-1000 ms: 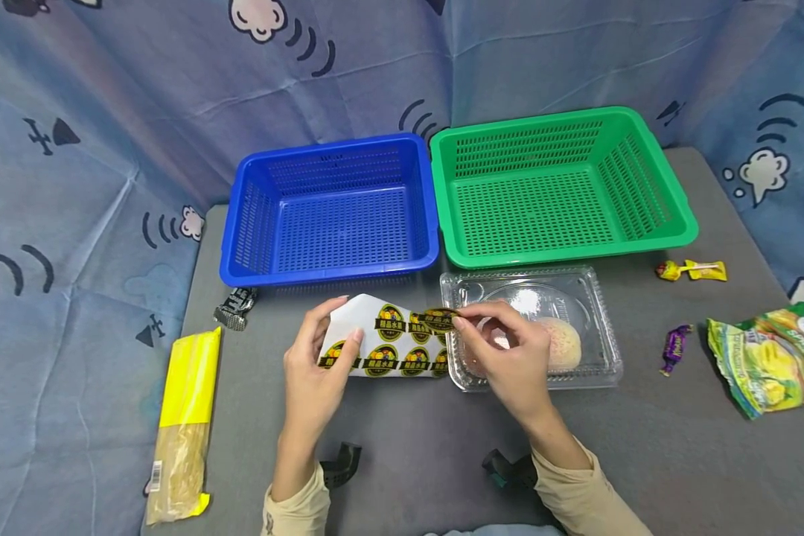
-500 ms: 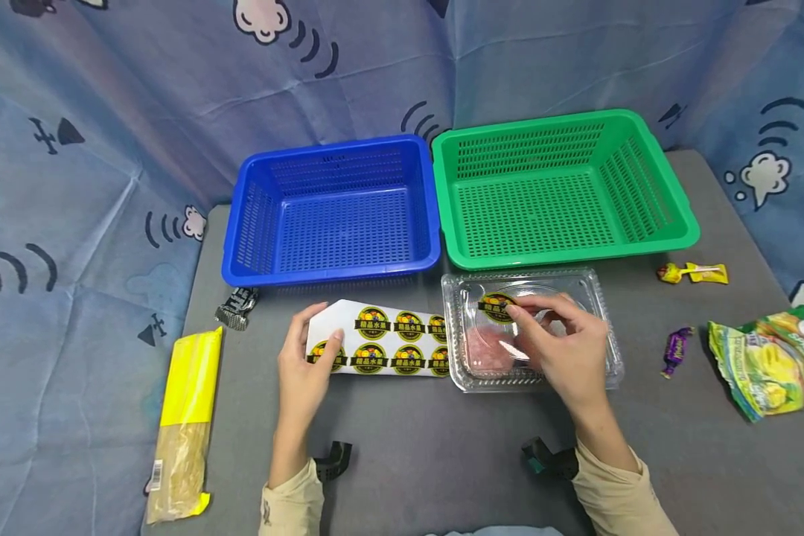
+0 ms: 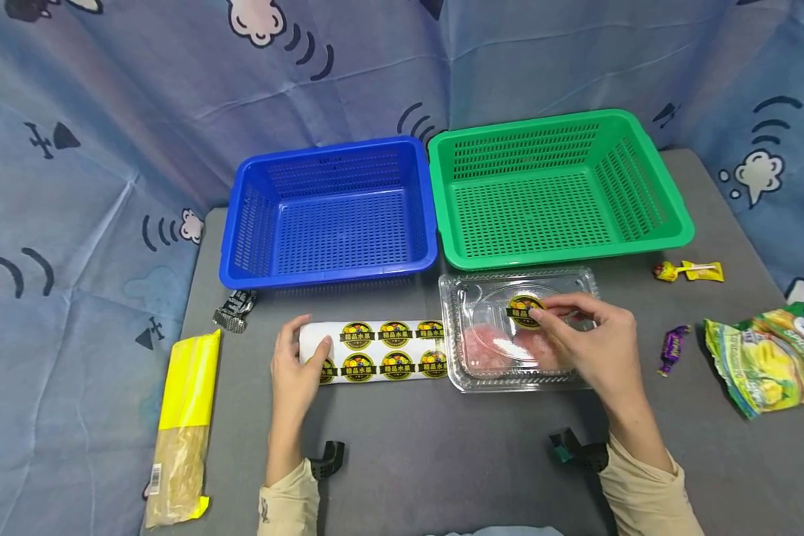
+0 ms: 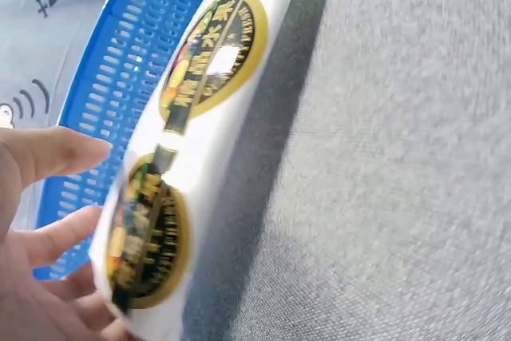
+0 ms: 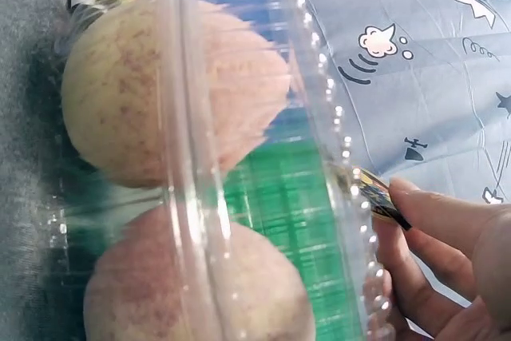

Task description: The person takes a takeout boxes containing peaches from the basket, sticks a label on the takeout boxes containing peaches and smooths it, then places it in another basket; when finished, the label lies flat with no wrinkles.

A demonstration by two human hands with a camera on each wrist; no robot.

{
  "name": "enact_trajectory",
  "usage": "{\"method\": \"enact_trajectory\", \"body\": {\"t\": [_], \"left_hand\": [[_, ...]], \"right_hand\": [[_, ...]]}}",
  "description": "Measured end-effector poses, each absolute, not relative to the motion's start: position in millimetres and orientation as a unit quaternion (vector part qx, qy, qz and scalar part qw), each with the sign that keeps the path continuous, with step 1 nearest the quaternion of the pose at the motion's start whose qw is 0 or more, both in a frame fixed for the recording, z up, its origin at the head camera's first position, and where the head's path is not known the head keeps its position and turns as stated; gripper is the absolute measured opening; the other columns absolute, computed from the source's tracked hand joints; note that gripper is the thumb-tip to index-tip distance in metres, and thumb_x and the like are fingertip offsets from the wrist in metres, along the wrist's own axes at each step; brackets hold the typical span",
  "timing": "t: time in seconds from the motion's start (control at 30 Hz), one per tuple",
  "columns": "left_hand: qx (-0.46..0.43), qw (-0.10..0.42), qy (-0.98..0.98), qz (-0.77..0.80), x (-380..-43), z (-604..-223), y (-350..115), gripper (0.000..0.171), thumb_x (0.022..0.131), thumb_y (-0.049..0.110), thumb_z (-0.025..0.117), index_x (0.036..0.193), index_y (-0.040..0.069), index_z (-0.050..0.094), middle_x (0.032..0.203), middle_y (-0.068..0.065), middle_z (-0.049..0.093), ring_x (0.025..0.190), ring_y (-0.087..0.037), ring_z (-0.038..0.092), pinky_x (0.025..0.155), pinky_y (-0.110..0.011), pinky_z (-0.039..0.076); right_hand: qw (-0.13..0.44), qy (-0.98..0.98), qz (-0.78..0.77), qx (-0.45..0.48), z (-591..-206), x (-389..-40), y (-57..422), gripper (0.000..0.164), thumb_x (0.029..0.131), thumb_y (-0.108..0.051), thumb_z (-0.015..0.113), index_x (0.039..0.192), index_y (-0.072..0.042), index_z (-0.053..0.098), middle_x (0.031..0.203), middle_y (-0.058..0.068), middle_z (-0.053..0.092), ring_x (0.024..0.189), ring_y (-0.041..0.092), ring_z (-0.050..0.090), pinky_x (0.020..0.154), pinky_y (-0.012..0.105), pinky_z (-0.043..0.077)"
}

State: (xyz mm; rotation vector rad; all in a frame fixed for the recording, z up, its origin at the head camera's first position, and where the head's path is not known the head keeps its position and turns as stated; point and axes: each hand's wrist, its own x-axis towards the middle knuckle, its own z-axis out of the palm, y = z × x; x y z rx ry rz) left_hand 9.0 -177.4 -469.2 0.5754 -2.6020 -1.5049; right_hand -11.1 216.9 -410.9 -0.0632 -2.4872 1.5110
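Observation:
My right hand point(image 3: 599, 346) pinches a round black-and-gold sticker point(image 3: 525, 311) by its right edge, close over the lid of a clear plastic fruit box point(image 3: 452, 327). Pink peaches point(image 5: 180, 89) show through the box's wall in the right wrist view. To the left lies a white sheet point(image 3: 338, 339) printed with rows of the same stickers, its right end at the box's edge. Around the sheet's left end is my left hand point(image 3: 295, 372), fingers relaxed. In the left wrist view its thumb point(image 4: 76, 152) stands apart from the sheet and other fingers go partly behind it.
Behind stand a blue basket point(image 3: 328, 279) and a green basket point(image 3: 569, 257). A yellow noodle packet point(image 3: 181, 424) lies at left, a small black wrapper point(image 3: 234, 309) nearby. At right are a lollipop point(image 3: 687, 271), a purple candy point(image 3: 673, 348) and a green-yellow bag point(image 3: 767, 361).
My right hand has carried the sticker off the sheet, rightward over the box lid. The sheet has come down flatter toward me, and my left hand has shifted slightly left and loosened.

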Motion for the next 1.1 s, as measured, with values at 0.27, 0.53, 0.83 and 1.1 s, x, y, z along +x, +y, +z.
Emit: {"method": "enact_trajectory", "body": {"t": [0.27, 0.53, 0.83, 1.1], "left_hand": [[0.199, 0.065, -0.872, -0.443, 8, -471, -176, 0.046, 0.094, 0.013, 0.076, 0.139, 0.009, 0.064, 0.142, -0.018, 0.055, 0.118, -0.035, 0.060, 0.095, -0.049, 0.047], [0.185, 0.122, -0.882, -0.417, 7, -475, -165, 0.043, 0.088, 0.011, 0.081, 0.129, 0.004, 0.069, 0.140, -0.021, 0.056, 0.134, -0.042, 0.048, 0.116, -0.061, 0.032], [0.087, 0.157, -0.860, -0.477, 7, -471, -121, 0.040, 0.088, 0.007, 0.081, 0.126, 0.009, 0.072, 0.132, -0.012, 0.064, 0.118, -0.034, 0.057, 0.094, -0.045, 0.049], [0.007, 0.072, -0.808, -0.585, 2, -455, -85, 0.042, 0.095, 0.014, 0.078, 0.136, 0.013, 0.070, 0.129, -0.019, 0.066, 0.108, -0.033, 0.065, 0.081, -0.036, 0.057]], "right_hand": [[0.089, -0.860, 0.502, -0.020, -413, -10, 220, 0.017, 0.084, -0.007, 0.090, 0.100, -0.005, 0.083, 0.079, -0.026, 0.071, 0.073, -0.001, 0.062, 0.066, 0.015, 0.045], [0.087, -0.861, 0.501, -0.027, -415, -10, 219, 0.015, 0.085, -0.008, 0.089, 0.099, -0.004, 0.083, 0.077, -0.027, 0.070, 0.072, -0.003, 0.063, 0.065, 0.014, 0.045], [0.083, -0.867, 0.490, -0.036, -414, -10, 215, 0.019, 0.083, -0.012, 0.092, 0.098, -0.005, 0.083, 0.076, -0.025, 0.070, 0.072, -0.005, 0.064, 0.072, 0.015, 0.044], [0.096, -0.875, 0.475, -0.026, -417, -11, 213, 0.022, 0.084, -0.013, 0.091, 0.105, -0.010, 0.084, 0.077, -0.016, 0.074, 0.077, -0.009, 0.062, 0.069, 0.017, 0.041]]}}
